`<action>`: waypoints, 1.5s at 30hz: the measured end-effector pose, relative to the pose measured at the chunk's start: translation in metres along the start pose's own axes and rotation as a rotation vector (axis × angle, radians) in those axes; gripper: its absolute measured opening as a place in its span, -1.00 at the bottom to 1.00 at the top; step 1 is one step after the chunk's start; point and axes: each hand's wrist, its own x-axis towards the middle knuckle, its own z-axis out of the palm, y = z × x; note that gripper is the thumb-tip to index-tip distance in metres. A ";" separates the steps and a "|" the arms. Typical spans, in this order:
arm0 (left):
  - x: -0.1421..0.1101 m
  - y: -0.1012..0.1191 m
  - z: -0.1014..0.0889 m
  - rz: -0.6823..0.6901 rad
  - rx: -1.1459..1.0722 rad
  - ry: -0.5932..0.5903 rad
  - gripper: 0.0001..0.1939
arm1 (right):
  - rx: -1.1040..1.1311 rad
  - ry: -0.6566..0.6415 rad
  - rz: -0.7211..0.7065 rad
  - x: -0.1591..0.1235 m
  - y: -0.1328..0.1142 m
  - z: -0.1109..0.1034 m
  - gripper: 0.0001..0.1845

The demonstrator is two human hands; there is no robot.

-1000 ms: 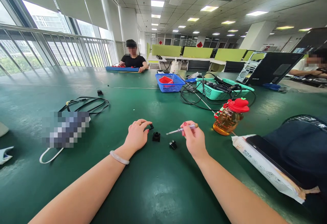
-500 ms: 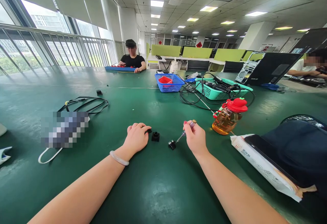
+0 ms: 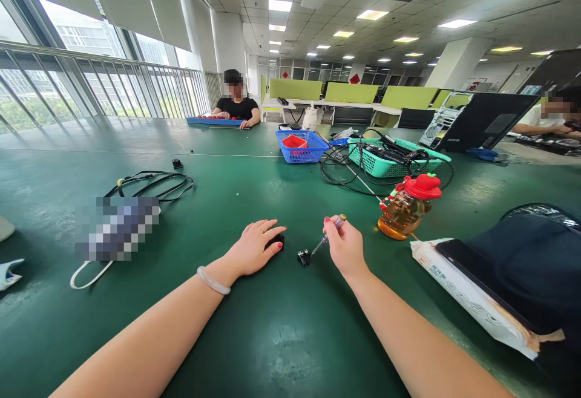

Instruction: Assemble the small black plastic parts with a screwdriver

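Observation:
My right hand (image 3: 347,245) grips a small screwdriver (image 3: 323,241) with a clear handle, slanted so that its tip meets or nearly meets a small black part (image 3: 304,257) with light metal pins. That part lies on the green tabletop (image 3: 281,325). To its left, my left hand (image 3: 256,245) reaches over a small black piece (image 3: 280,241), with fingers stretched and thumb apart on either side of it. The hand covers most of this piece; whether the fingers press on it is not clear. A pale bracelet (image 3: 213,280) circles my left wrist.
A jar with a red lid (image 3: 405,207) and a pack of wipes (image 3: 472,301) stand to the right. Farther back are a blue basket (image 3: 302,155) and a green basket (image 3: 390,168) with cables. Black cable (image 3: 154,186) lies left. A person (image 3: 236,104) sits across the table.
My left hand has moved right, off another black piece and over the square black one, its fingers spreading. The screwdriver and the pinned part have shifted only slightly.

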 end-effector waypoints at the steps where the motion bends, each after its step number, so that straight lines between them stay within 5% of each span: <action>1: -0.001 0.001 0.000 0.017 0.004 -0.012 -0.55 | 0.001 -0.016 -0.005 -0.001 0.000 0.001 -0.57; 6: -0.002 0.004 -0.003 0.066 -0.007 -0.056 -0.55 | 0.035 -0.106 -0.032 -0.003 -0.001 0.004 -0.58; 12: -0.002 0.006 -0.005 0.083 -0.020 -0.054 -0.54 | 0.069 -0.037 -0.006 0.001 0.005 0.001 -0.59; 18: -0.002 0.008 -0.005 0.133 -0.006 -0.050 -0.53 | 0.164 -0.175 0.016 0.000 0.004 0.005 -0.58; 37: -0.006 0.035 0.003 0.075 0.114 -0.023 -0.43 | 0.162 -0.085 0.025 0.003 0.011 0.005 -0.62; 45: -0.008 0.060 0.010 0.025 0.264 -0.039 -0.65 | 0.248 -0.014 0.094 0.006 0.014 0.008 -0.63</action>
